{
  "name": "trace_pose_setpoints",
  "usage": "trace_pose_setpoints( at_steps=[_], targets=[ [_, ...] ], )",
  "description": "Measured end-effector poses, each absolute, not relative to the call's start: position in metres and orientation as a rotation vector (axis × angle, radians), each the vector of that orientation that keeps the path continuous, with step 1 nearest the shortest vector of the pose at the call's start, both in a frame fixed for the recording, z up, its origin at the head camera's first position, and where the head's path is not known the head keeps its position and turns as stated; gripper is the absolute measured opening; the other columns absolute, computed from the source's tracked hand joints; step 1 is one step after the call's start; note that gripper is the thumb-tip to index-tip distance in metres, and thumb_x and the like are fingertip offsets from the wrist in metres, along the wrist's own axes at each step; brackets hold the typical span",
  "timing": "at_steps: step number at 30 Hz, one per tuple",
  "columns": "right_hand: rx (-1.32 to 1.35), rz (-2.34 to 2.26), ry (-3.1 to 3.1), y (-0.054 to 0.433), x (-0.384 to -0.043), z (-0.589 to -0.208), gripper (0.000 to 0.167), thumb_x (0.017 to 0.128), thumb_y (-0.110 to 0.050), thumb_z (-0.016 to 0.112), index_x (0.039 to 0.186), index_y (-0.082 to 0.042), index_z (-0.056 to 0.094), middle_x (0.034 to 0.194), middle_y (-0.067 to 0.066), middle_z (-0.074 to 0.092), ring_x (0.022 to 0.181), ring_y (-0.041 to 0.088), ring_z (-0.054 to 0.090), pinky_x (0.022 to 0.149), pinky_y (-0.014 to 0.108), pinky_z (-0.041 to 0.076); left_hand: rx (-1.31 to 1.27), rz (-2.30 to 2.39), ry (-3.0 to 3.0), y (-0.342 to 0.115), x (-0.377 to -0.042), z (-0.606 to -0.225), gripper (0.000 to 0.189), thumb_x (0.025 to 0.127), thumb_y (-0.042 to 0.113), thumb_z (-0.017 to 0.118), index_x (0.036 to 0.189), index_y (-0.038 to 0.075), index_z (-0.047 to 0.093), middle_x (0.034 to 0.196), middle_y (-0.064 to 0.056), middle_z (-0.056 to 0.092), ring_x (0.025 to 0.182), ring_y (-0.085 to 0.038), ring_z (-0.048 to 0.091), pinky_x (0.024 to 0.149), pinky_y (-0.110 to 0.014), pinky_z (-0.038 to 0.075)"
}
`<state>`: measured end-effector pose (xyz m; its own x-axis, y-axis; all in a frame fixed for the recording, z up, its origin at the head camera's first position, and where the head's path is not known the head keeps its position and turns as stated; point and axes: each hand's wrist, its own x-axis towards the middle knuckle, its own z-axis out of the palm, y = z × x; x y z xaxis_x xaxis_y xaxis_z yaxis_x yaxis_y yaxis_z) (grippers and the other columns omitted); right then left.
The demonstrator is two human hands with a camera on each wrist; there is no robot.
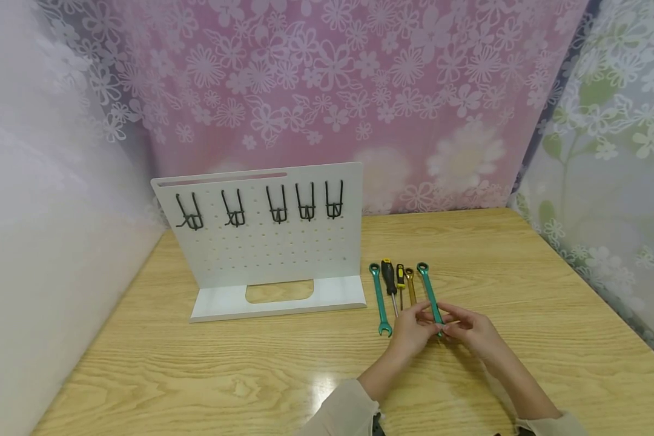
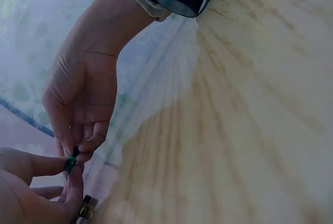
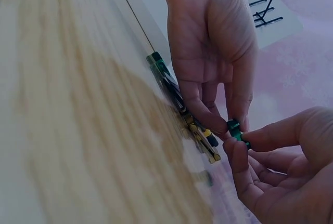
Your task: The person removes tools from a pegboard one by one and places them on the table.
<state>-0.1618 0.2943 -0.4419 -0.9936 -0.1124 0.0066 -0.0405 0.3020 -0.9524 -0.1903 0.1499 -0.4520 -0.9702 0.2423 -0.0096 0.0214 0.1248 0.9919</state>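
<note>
At the right end of a row of tools, a green combination wrench (image 1: pixel 429 292) points its ring end away from me. My left hand (image 1: pixel 410 334) pinches its near end from the left, and the right hand (image 1: pixel 478 333) pinches the same end from the other side. Fingers cover most of that open end; a green bit of the wrench (image 3: pixel 235 129) shows between both sets of fingertips in the right wrist view. Left of the hands lie a brass-coloured wrench (image 1: pixel 411 284), a small yellow-and-black screwdriver (image 1: pixel 400 275), a larger black-handled screwdriver (image 1: pixel 389 278) and another green wrench (image 1: pixel 380 300).
A white pegboard stand (image 1: pixel 272 248) with several black double hooks (image 1: pixel 306 203) stands left of the tools. The wood-grain table (image 1: pixel 240 369) meets a pink floral curtain (image 1: pixel 332 91) behind and pale sheets at both sides.
</note>
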Motion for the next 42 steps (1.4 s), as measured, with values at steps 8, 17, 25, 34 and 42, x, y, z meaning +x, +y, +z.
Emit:
trace_pose_setpoints(
  at_steps=[8, 17, 25, 34, 42],
  targets=[
    [-0.119, -1.801, 2.464, 0.295, -0.163, -0.444, 0.048, 0.088, 0.004, 0.051, 0.132, 0.014, 0.035, 0.110, 0.027, 0.049, 0.081, 0.015, 0.058, 0.070, 0.027, 0.052, 0.286, 1.891, 2.278, 0.149, -0.188, -0.450, 0.044, 0.077, -0.003, 0.071, 0.120, -0.001, 0.059, 0.079, 0.001, 0.059, 0.064, -0.006, 0.057, 0.056, -0.018, 0.048],
    [-0.086, -1.794, 2.462, 0.294, -0.164, -0.444, 0.047, 0.089, 0.001, 0.051, 0.132, 0.013, 0.037, 0.111, 0.027, 0.049, 0.083, 0.014, 0.058, 0.069, 0.027, 0.052, 0.371, 1.864, 2.286, 0.147, -0.188, -0.454, 0.044, 0.074, -0.005, 0.072, 0.117, -0.003, 0.060, 0.079, 0.002, 0.058, 0.066, -0.005, 0.056, 0.057, -0.017, 0.049],
    [-0.101, -1.713, 2.499, 0.294, -0.164, -0.443, 0.049, 0.087, -0.003, 0.056, 0.130, 0.013, 0.040, 0.112, 0.028, 0.053, 0.086, 0.020, 0.059, 0.065, 0.027, 0.049, 0.471, 1.754, 2.443, 0.148, -0.187, -0.458, 0.024, 0.071, -0.002, 0.076, 0.093, 0.002, 0.067, 0.079, 0.005, 0.051, 0.064, -0.001, 0.052, 0.057, -0.013, 0.046],
    [-0.097, -1.605, 2.559, 0.296, -0.162, -0.447, 0.048, 0.085, -0.003, 0.062, 0.126, 0.014, 0.045, 0.100, 0.018, 0.060, 0.083, 0.022, 0.058, 0.067, 0.029, 0.049, 0.492, 1.544, 2.723, 0.150, -0.177, -0.460, 0.020, 0.070, 0.004, 0.079, 0.085, 0.004, 0.067, 0.076, 0.006, 0.046, 0.067, -0.001, 0.041, 0.056, -0.013, 0.039],
    [-0.184, -1.530, 2.650, 0.296, -0.166, -0.450, 0.045, 0.083, 0.000, 0.062, 0.123, 0.014, 0.048, 0.092, 0.013, 0.061, 0.079, 0.021, 0.057, 0.060, 0.026, 0.048, 0.515, 1.414, 2.852, 0.151, -0.175, -0.463, 0.015, 0.074, 0.012, 0.078, 0.079, 0.007, 0.064, 0.066, 0.008, 0.038, 0.060, -0.004, 0.035, 0.048, -0.016, 0.030]
  ],
)
